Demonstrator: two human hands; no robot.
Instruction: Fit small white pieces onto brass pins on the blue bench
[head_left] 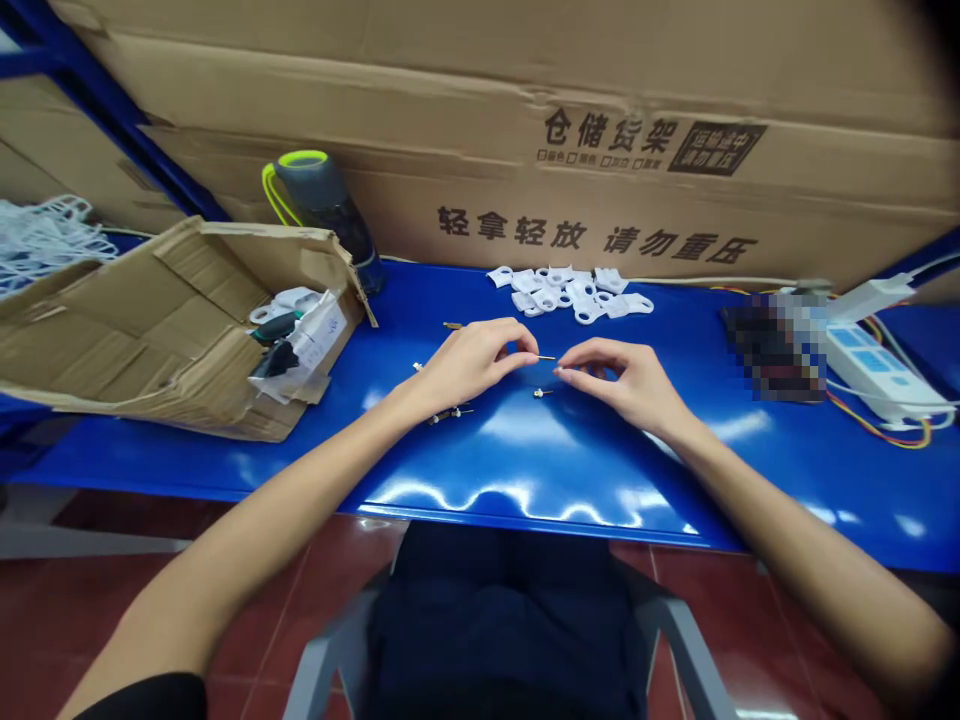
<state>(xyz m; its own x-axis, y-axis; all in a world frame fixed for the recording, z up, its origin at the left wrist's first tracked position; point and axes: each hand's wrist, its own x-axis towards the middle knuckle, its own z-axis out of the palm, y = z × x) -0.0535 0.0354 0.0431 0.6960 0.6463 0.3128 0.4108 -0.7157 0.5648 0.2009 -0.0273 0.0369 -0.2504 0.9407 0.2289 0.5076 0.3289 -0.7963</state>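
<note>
Between the fingertips of my left hand (484,355) a thin brass-coloured pin (547,358) is pinched, pointing to the right. My right hand (626,378) has thumb and forefinger pressed together at the pin's far end; whether they grip something tiny there I cannot make out. Just below, a small part with a white head and thin metal stem (540,393) lies on the blue tabletop (525,465). More such parts (450,413) lie by my left wrist, partly hidden by it. Beyond that hand rests a small brass-coloured piece (452,325).
White plastic tabs with holes (570,290) are heaped at the back. To the left stands an open cardboard box (202,330) with tools and white parts, a bottle (330,210) behind it. A power strip (885,370) with cables and a blurred-out object sit right.
</note>
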